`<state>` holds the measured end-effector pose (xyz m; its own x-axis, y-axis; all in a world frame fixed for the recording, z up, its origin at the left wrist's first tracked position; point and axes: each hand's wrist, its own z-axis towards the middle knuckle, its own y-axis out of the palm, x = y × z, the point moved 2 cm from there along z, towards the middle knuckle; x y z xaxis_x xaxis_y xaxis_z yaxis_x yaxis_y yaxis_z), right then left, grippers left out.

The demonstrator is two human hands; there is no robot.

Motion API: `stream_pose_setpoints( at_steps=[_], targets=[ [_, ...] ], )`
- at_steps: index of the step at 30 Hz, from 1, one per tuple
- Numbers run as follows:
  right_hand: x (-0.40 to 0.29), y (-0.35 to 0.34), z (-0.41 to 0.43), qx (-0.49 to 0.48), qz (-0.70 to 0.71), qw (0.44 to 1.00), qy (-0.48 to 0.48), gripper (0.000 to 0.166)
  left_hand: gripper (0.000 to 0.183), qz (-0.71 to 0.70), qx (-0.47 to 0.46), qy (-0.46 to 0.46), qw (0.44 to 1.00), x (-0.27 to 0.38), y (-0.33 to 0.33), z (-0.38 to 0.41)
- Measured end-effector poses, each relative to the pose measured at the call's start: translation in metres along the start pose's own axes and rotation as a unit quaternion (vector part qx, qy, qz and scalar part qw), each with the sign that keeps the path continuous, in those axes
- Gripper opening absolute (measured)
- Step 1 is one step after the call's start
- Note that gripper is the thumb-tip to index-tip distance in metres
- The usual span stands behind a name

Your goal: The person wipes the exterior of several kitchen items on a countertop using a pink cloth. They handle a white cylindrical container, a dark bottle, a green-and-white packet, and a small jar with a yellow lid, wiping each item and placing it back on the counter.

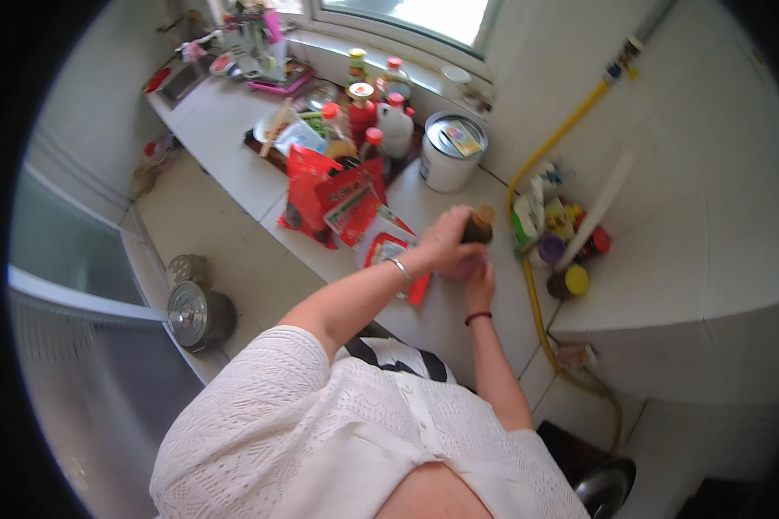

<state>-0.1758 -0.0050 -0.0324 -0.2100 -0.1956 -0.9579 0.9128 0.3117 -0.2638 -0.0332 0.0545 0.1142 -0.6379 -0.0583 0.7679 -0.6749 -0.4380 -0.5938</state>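
My left hand [446, 239], with a silver bangle at the wrist, is wrapped around a dark jar [476, 232] with an orange-brown lid [485, 215]. My right hand [482, 285], wearing a dark red bead bracelet, is just below it and grips something pink [456, 268], perhaps a cloth. Motion blur hides what the pink thing is and whether it touches the jar. Left of my hands lie red plastic food packets [357, 194], one partly under my left forearm. A white lidded tub [452, 162] stands beyond the hands.
Several sauce bottles [362, 115] crowd a dark tray near the window, with a bowl and chopsticks [276, 133]. To the right, a yellow gas hose [533, 295] runs along the tiled wall past jars on a ledge [578, 281]. A metal pot [198, 314] stands on the floor.
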Motion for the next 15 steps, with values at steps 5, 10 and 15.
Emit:
stream_pose_setpoints(
  at_steps=[5,10,15],
  targets=[
    [-0.025,-0.022,-0.006,-0.056,0.204,0.951,0.227,0.023,0.084,-0.041,-0.015,0.012,0.999,-0.016,0.007,0.007],
    [-0.145,-0.034,0.016,0.001,0.206,0.976,-0.062,0.024,0.079,-0.089,-0.054,0.029,0.994,-0.021,0.000,0.006],
    [-0.142,-0.013,0.018,0.059,-0.013,0.968,-0.243,0.034,0.070,-0.045,-0.056,0.008,0.997,-0.010,-0.004,0.004]
  ],
)
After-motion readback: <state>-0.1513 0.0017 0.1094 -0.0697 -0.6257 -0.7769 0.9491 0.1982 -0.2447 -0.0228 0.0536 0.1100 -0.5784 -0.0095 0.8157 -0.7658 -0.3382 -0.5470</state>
